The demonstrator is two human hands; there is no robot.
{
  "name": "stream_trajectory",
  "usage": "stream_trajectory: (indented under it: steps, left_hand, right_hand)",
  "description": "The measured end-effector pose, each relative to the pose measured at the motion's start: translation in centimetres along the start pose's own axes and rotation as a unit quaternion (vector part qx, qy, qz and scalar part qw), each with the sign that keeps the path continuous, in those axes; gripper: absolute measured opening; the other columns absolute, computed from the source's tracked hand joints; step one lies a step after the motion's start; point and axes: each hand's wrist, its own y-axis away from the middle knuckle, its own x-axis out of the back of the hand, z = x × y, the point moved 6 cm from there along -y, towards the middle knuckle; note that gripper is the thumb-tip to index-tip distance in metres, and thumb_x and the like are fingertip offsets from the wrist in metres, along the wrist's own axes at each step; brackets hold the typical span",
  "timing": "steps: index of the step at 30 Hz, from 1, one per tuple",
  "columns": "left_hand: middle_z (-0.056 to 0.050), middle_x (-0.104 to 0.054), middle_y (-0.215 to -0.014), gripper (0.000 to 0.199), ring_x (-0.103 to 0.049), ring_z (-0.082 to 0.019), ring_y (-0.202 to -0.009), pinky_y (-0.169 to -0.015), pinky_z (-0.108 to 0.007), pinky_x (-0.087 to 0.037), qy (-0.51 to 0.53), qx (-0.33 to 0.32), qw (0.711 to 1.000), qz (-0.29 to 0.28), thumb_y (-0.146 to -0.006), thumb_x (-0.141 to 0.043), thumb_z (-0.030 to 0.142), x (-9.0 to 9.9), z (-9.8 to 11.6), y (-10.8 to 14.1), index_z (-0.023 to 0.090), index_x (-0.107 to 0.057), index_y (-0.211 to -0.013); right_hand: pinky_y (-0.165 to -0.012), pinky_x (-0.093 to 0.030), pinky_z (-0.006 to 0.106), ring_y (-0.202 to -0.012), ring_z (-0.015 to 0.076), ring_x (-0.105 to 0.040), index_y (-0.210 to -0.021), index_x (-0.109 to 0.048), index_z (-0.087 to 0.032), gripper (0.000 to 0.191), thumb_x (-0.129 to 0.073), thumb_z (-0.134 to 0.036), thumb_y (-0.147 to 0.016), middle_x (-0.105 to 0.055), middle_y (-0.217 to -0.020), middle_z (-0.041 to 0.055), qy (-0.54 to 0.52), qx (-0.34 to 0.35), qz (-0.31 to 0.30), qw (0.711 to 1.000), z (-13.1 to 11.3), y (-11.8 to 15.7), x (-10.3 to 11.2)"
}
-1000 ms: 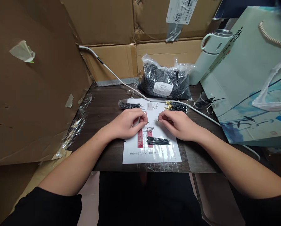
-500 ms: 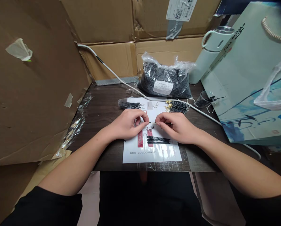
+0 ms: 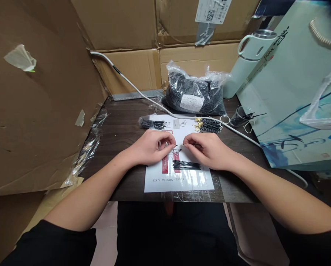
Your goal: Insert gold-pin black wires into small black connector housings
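While both grips pinch it, thin wire spans left hand, right hand.

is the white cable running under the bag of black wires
No, the white cable runs across the table in front of the bag of black wires, passing beside it rather than beneath it.

Even, soft indoor light; sharp centre, warped wide-angle edges.

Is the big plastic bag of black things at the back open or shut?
Cannot tell. The plastic bag bulges with black pieces, its crinkled top bunched up; no opening shows.
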Motion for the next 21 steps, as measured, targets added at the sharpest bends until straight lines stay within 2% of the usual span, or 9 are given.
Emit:
stream_trajectory:
  steps: [7,12,18,21]
  left_hand:
    - [-0.004,-0.074,-0.081,0.016,-0.063,-0.015,-0.07,-0.066,-0.027,-0.052,0.112,0.069,0.991,0.015,-0.097,-0.073,0.031,-1.1,-0.6,0.0,0.016,-0.08,-0.096]
    - [-0.005,-0.075,-0.082,0.016,-0.062,-0.013,-0.07,-0.065,-0.025,-0.052,0.148,0.082,0.985,0.023,-0.096,-0.075,0.03,-1.3,-0.7,-0.1,0.015,-0.081,-0.095]
    - [-0.004,-0.074,-0.081,0.015,-0.062,-0.012,-0.069,-0.063,-0.022,-0.051,0.201,0.104,0.974,0.024,-0.094,-0.077,0.029,-1.5,-0.9,-0.2,0.014,-0.08,-0.094]
    - [-0.004,-0.075,-0.082,0.014,-0.062,-0.012,-0.069,-0.063,-0.022,-0.051,0.208,0.107,0.972,0.021,-0.094,-0.077,0.029,-1.6,-0.8,-0.2,0.015,-0.08,-0.095]
  right_hand:
    - [-0.069,-0.045,0.032,-0.07,0.0167,-0.06,-0.104,-0.067,-0.02,0.016,-0.054,-0.024,-0.111,-0.074,-0.088,0.0048,0.008,0.019,0.004,1.0,-0.5,0.1,-0.2]
    - [-0.067,-0.045,0.031,-0.068,0.0158,-0.06,-0.104,-0.067,-0.019,0.015,-0.053,-0.022,-0.111,-0.074,-0.086,0.0041,0.014,0.03,0.013,0.999,-0.8,0.1,-0.2]
    - [-0.066,-0.047,0.03,-0.069,0.0157,-0.06,-0.108,-0.066,-0.016,0.015,-0.053,-0.02,-0.112,-0.073,-0.089,0.006,0.054,0.087,0.037,0.994,-1.1,0.3,-0.2]
    - [-0.066,-0.047,0.03,-0.07,0.0156,-0.06,-0.109,-0.066,-0.016,0.015,-0.052,-0.019,-0.112,-0.073,-0.09,0.0061,0.056,0.087,0.035,0.994,-1.2,0.3,-0.3]
